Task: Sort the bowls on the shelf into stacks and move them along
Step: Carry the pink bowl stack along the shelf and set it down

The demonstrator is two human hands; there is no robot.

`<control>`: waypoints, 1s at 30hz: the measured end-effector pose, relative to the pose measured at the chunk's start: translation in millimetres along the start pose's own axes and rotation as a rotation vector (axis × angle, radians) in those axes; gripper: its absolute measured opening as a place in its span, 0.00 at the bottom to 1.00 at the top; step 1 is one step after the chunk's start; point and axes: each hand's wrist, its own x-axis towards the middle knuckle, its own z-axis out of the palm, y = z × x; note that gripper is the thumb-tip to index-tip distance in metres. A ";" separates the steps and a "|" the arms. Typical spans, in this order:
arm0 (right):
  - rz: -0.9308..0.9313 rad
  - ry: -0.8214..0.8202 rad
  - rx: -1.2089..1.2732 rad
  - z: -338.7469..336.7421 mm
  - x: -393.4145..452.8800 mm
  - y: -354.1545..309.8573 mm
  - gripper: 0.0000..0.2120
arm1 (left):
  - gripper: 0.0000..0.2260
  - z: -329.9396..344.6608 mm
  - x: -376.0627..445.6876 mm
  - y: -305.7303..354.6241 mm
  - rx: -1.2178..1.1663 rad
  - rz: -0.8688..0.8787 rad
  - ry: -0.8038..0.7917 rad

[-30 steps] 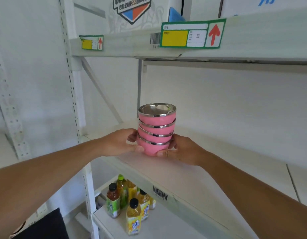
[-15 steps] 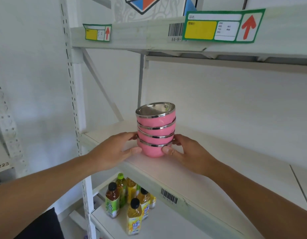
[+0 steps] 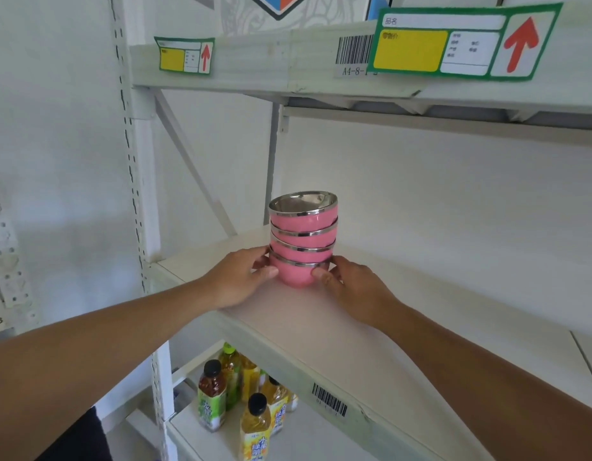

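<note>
Both hands cup the bottom bowl of a stack of four pink steel-lined bowls (image 3: pixel 303 239): left hand (image 3: pixel 243 277) and right hand (image 3: pixel 349 287) curled round its sides, stack sitting on the white shelf (image 3: pixel 371 327), top bowl empty.

The stack of pink bowls (image 3: pixel 303 239) is down on the shelf (image 3: pixel 371 331) now, a second ago it was lifted just off the board. It also sits a bit further back. The left hand (image 3: pixel 241 277) and right hand (image 3: pixel 349 287) loosen slightly, thumbs lower on the bottom bowl.
</note>
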 end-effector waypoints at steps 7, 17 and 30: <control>0.089 -0.028 0.125 16.0 88.8 5.5 0.28 | 0.14 10.9 83.9 -20.7 0.021 -0.114 0.025; 0.151 -0.034 0.163 25.1 148.7 19.4 0.29 | 0.17 13.0 137.8 -36.6 -0.003 -0.246 0.000; 0.017 -0.007 -0.235 -15.4 42.3 27.3 0.20 | 0.22 -13.9 39.1 -20.7 0.374 -0.175 -0.070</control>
